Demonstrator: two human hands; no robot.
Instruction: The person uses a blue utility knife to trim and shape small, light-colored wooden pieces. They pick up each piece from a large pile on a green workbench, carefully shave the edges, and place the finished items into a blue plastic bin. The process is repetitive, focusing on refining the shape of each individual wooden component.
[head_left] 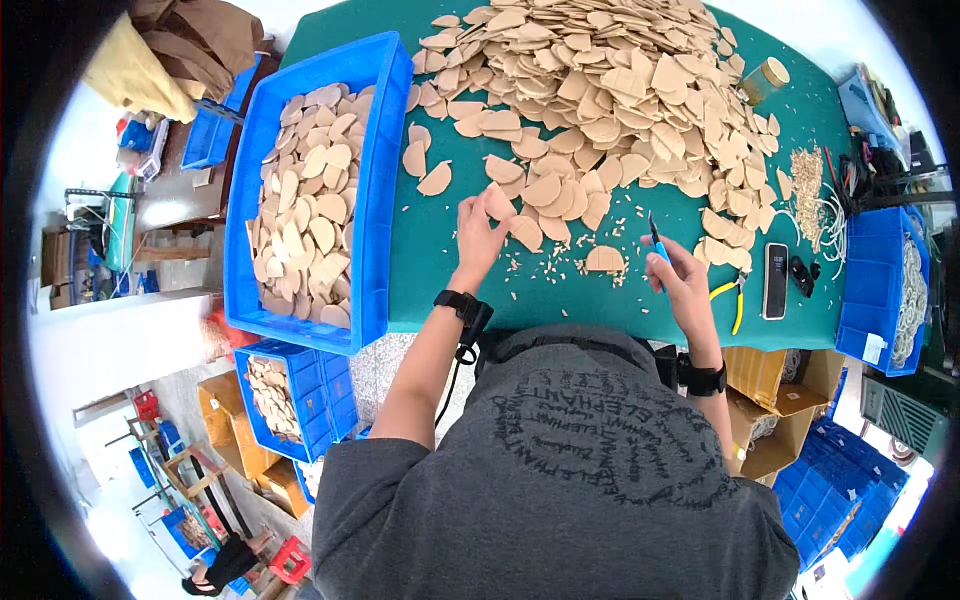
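Head view: your left hand [478, 240] pinches a half-round tan piece [498, 202] over the green table [420, 285]; your right hand [682, 280] wraps a blue-handled tool [659, 250]. Piece probably light, stiff, perhaps brittle; hold flat faces near the rim.

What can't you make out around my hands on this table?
Head view:
Part of the blue tool: hidden by the right hand.
Part of the held tan piece: behind the left hand.
Far side of tan pile: beyond top edge.
Bottom of blue tray: under heaped pieces.
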